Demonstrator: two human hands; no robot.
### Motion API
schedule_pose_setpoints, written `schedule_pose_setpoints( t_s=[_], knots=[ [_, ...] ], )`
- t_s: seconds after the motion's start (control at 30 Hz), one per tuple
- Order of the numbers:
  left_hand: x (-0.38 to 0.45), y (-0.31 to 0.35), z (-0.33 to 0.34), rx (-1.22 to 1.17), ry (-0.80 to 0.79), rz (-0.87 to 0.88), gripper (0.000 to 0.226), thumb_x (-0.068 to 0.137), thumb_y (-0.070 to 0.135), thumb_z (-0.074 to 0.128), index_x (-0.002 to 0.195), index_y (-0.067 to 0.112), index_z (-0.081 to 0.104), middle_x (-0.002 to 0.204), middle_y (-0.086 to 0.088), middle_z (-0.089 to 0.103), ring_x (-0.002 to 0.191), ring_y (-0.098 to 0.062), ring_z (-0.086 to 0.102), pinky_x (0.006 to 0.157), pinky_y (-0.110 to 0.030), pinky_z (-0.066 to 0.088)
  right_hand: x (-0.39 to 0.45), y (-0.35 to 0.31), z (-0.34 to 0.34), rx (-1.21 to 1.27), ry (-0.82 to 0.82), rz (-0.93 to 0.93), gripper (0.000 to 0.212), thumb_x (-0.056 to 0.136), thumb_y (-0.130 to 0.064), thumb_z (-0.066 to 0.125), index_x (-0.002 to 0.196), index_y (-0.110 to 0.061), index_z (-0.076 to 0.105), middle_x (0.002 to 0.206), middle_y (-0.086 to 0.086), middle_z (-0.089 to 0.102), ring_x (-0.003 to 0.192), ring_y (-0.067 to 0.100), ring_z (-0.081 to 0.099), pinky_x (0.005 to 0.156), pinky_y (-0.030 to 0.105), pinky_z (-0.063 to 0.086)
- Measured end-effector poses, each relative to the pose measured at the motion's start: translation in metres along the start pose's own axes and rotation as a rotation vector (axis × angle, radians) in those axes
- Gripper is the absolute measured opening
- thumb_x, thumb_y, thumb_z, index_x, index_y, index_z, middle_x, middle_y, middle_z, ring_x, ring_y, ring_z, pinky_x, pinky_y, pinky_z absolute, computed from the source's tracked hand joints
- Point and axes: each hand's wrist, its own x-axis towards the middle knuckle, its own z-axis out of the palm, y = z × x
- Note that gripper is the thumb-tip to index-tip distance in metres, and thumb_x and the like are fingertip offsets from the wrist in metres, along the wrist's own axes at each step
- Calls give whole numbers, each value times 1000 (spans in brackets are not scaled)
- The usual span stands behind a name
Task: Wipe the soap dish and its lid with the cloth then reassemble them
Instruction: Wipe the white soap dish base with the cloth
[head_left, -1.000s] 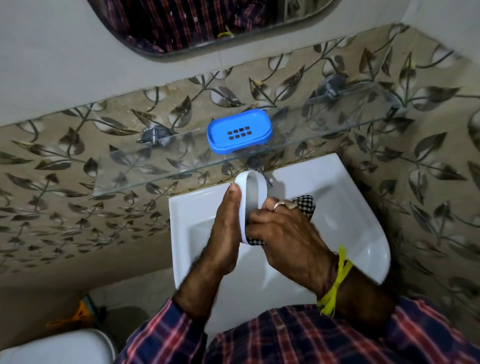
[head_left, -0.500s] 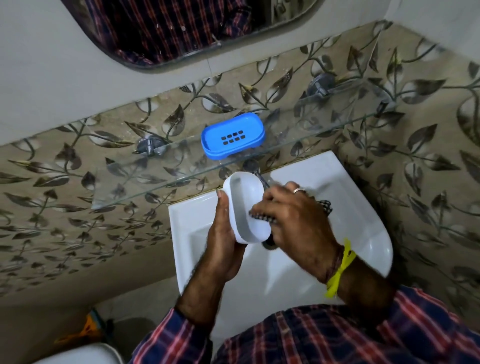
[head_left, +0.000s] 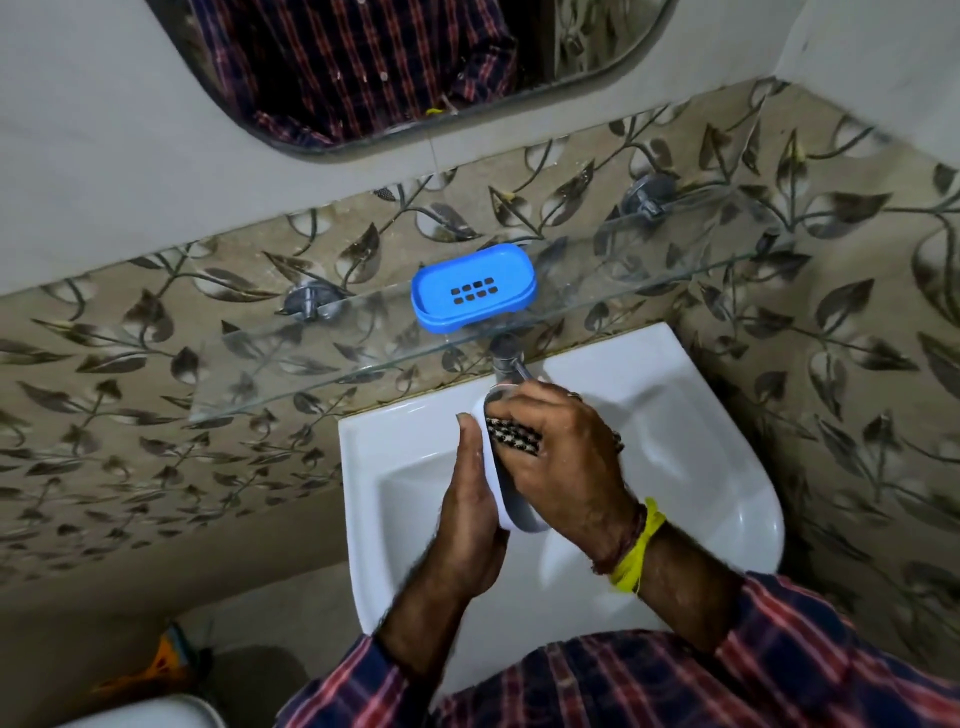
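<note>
Your left hand (head_left: 470, 512) grips the white soap dish (head_left: 511, 506) from its left side, thumb up along the rim, so the dish stands on edge over the white sink (head_left: 691, 447). Your right hand (head_left: 563, 460) is clenched around the checked cloth (head_left: 511, 439) and presses it into the hollow of the dish; only a small patch of the black-and-white weave shows between your fingers and the rim. The near end of the dish pokes out below your right palm, grey in shadow.

The blue lid (head_left: 474, 287), the one with two rows of slots, lies flat on the glass shelf (head_left: 270, 364), on the far side of your hands and well apart from them. It sits near the shelf's front edge, roughly midway between the two metal brackets.

Just past your right knuckles the chrome tap (head_left: 506, 358) rises from the far rim of the sink, right under the shelf, and it is close to the top of the dish (whether they touch you cannot tell from here). A yellow thread (head_left: 636, 551) circles your right wrist. Leaf-patterned tiles (head_left: 156, 405) cover the wall to left and right, and a mirror (head_left: 395, 67) hangs above the shelf, showing your checked shirt.
</note>
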Motion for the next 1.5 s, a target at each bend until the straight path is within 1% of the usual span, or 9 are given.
schedule_pose_setpoints(
  t_s=[0.1,0.23,0.4,0.53,0.67,0.83,0.97,1.33,1.5],
  knots=[
    [0,-5,-2,-34,-37,-7,64,106,59,20,140,23,60,145,-5,62,136,-21,56,116,-42,41,-4,1,-5,-158,-94,-90,29,75,-14,68,102,-19,75,100,-2,70,98,22,64,84,34,54],
    [0,-6,-2,7,-40,10,68,102,61,27,151,18,47,149,-6,58,138,-22,54,120,-50,34,6,-3,-4,-170,-30,18,30,76,-11,71,105,-19,73,103,0,70,97,27,65,81,38,54],
    [1,-2,-9,-88,-39,-10,64,103,62,21,132,31,68,142,-3,65,134,-19,58,104,-32,52,-6,-4,-6,-224,-234,-113,25,77,-16,60,97,-22,73,95,-1,67,94,27,62,75,41,54],
    [2,-4,-5,-108,13,-22,62,103,62,23,133,31,67,144,-1,63,134,-18,58,100,-31,53,2,-6,-6,-260,-132,-12,28,77,-16,64,102,-23,74,103,-2,70,99,26,63,81,37,54],
    [1,0,-12,-119,-9,-36,70,101,68,23,124,26,74,131,-8,71,122,-22,68,86,-33,60,-10,-7,-10,-233,-303,-172,34,76,-28,40,85,-23,72,84,-3,64,83,23,59,62,35,50],
    [4,3,-8,-86,-8,-37,74,98,71,23,116,26,78,123,-6,75,117,-19,70,85,-29,59,-6,-7,-11,-260,-308,-119,32,75,-22,44,88,-23,73,86,-4,64,86,24,58,68,37,49],
    [4,9,-13,-77,0,-11,77,88,78,34,116,22,79,123,-11,75,115,-23,71,85,-31,60,-21,-5,-10,-320,-392,-178,28,70,-7,65,86,-28,73,84,-5,65,85,26,59,64,34,50],
    [7,10,-4,-94,90,-19,76,88,74,38,108,14,79,108,-12,79,98,-23,77,71,-30,62,-17,-8,-15,-394,-305,-149,24,72,-8,70,84,-29,74,83,-6,66,85,24,59,64,34,50],
    [5,17,-8,-165,110,-31,70,98,67,35,121,11,69,109,-14,79,97,-24,77,71,-32,63,-19,-11,-10,-461,-254,-193,23,68,-10,67,82,-27,73,81,-6,66,82,24,60,60,31,48]
  ],
)
